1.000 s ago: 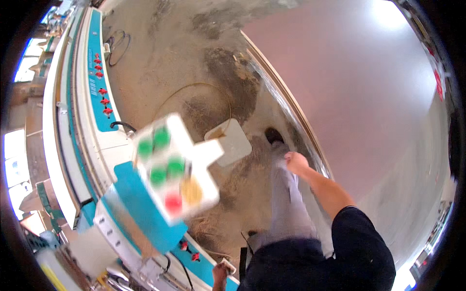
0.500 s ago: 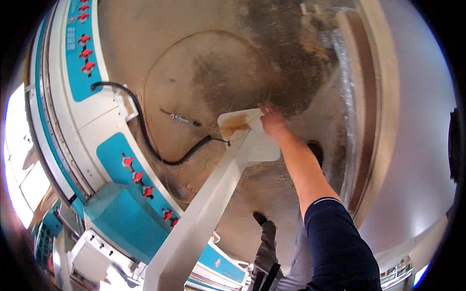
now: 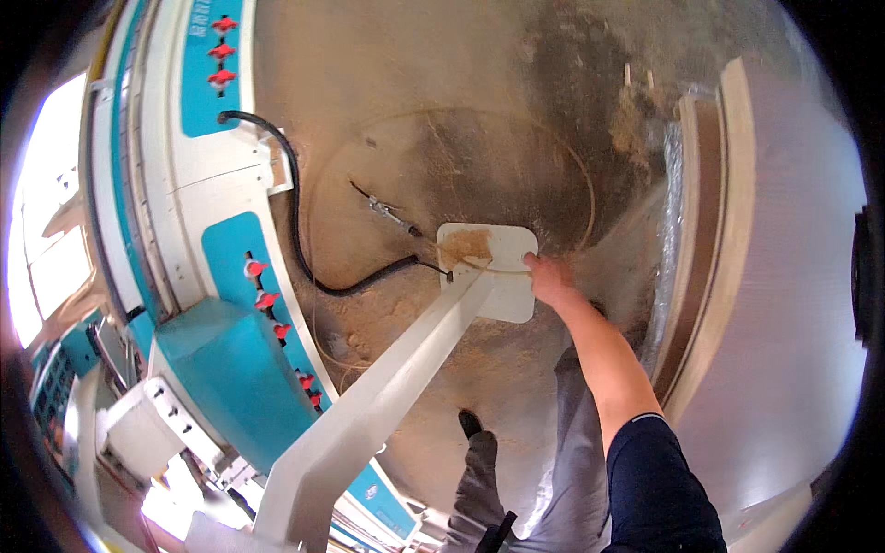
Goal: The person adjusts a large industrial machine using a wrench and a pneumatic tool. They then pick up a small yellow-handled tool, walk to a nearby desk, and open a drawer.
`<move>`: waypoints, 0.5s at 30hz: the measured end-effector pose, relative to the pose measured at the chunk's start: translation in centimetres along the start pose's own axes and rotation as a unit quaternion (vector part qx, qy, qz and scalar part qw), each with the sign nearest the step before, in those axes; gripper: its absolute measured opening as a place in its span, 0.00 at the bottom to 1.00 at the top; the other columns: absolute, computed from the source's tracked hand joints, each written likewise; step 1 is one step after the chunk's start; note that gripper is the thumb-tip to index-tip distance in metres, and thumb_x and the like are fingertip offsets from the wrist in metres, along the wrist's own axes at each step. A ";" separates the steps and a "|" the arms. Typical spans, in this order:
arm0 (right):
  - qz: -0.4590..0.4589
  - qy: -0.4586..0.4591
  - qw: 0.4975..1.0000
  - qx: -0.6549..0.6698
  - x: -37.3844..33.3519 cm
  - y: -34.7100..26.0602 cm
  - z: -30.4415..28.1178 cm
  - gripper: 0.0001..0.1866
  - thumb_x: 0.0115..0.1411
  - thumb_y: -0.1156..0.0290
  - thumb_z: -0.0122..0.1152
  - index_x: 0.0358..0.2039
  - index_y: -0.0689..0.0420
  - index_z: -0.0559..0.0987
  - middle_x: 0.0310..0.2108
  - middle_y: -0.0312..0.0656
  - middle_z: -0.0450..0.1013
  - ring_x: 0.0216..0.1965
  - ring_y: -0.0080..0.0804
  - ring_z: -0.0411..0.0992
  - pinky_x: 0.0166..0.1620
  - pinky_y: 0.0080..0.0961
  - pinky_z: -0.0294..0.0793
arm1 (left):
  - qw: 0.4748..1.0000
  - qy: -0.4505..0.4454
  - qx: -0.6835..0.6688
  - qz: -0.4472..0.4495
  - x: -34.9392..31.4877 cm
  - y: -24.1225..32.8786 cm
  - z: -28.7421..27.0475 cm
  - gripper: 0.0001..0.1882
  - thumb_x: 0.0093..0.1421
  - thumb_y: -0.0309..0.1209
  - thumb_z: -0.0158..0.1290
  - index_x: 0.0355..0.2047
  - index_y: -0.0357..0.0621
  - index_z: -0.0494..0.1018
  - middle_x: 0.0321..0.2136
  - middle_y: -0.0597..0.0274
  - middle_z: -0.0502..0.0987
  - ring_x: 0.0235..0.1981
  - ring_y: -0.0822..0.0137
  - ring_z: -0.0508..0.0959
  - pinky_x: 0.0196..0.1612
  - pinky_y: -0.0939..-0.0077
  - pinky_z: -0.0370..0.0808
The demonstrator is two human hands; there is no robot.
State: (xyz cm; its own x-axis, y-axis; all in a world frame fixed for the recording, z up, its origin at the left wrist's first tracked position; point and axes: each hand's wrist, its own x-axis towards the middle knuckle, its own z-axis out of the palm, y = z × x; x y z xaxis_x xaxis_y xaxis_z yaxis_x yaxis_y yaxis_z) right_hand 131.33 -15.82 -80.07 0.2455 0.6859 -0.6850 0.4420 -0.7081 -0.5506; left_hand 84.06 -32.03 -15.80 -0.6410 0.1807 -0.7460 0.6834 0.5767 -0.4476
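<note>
While a long white-and-teal machine (image 3: 189, 189) stands well to the left of the fingers of our right hand (image 3: 553, 281), we have a broad pale panel (image 3: 784, 304) to their right, topping a stack. A slanted white post (image 3: 392, 364) rises toward us on the near left of the fingers, and its rounded base plate (image 3: 507, 302) shows just beside them. Farther left of the fingers, a black flexible tube (image 3: 296, 212) curves from the machine to the foot of the post. A thin yellowish hose (image 3: 592, 198) loops widely beyond and left of the fingers, and one stretch crosses over the base plate to reach them. At what seems its end, a metal air blow gun (image 3: 387, 214) shows left of the fingers and slightly beyond; we cannot tell whether it touches the floor (image 3: 406, 46).

Our right fingers are closed, apparently pinching the hose itself; our left hand is out of view, so we cannot tell its state. We judge the step in hand to be picking up the hose. The next move would call for a firm pinch and a pull clear of the post and tube, lest the gun snag.
</note>
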 end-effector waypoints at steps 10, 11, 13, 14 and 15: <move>-0.331 0.269 0.880 0.207 -13.3 -32.7 -35.6 0.12 0.63 0.64 0.55 0.39 0.52 0.84 0.37 0.48 0.75 0.43 0.48 0.74 0.48 0.41 0.72 | 0.979 -0.007 0.049 0.200 -3.2 1.7 -2.7 0.27 0.53 0.28 0.47 0.53 0.28 0.71 0.28 0.47 0.81 0.27 0.61 0.82 0.32 0.67 0.80; -0.355 0.277 0.872 0.192 -16.1 -36.1 -38.3 0.11 0.62 0.64 0.56 0.38 0.52 0.84 0.36 0.48 0.75 0.43 0.48 0.74 0.48 0.40 0.72 | 0.979 -0.004 0.026 0.204 -3.4 0.8 -2.7 0.27 0.52 0.28 0.47 0.53 0.28 0.71 0.28 0.47 0.81 0.27 0.61 0.83 0.33 0.68 0.80; -0.406 0.279 0.853 0.174 -21.5 -42.4 -42.0 0.11 0.62 0.65 0.56 0.37 0.52 0.85 0.34 0.47 0.76 0.43 0.47 0.74 0.48 0.40 0.72 | 0.969 0.011 -0.025 0.244 0.3 -3.3 -2.3 0.28 0.52 0.28 0.48 0.54 0.29 0.71 0.28 0.47 0.81 0.27 0.62 0.82 0.33 0.68 0.80; -0.432 0.275 0.843 0.165 -24.2 -45.3 -43.2 0.11 0.62 0.65 0.56 0.36 0.52 0.85 0.34 0.47 0.76 0.43 0.46 0.74 0.48 0.40 0.72 | 0.963 0.014 -0.051 0.265 0.1 -4.0 -2.5 0.28 0.52 0.28 0.49 0.54 0.29 0.71 0.28 0.47 0.81 0.27 0.62 0.82 0.34 0.68 0.80; -0.456 0.269 0.834 0.158 -26.8 -47.9 -43.6 0.11 0.61 0.65 0.56 0.35 0.52 0.85 0.33 0.46 0.76 0.43 0.46 0.74 0.48 0.41 0.71 | 0.958 0.002 -0.073 0.276 -0.2 -5.2 -3.1 0.28 0.51 0.28 0.49 0.55 0.31 0.71 0.26 0.48 0.81 0.27 0.63 0.82 0.33 0.68 0.80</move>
State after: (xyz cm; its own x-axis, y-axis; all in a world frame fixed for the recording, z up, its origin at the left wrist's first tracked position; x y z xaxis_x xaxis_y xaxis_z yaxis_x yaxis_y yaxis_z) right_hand 141.20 7.01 -14.50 0.3200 0.8791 0.3533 0.4280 0.1985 -0.8817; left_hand 79.54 -32.57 -11.75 -0.1965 0.4936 -0.8472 0.8629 0.4973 0.0895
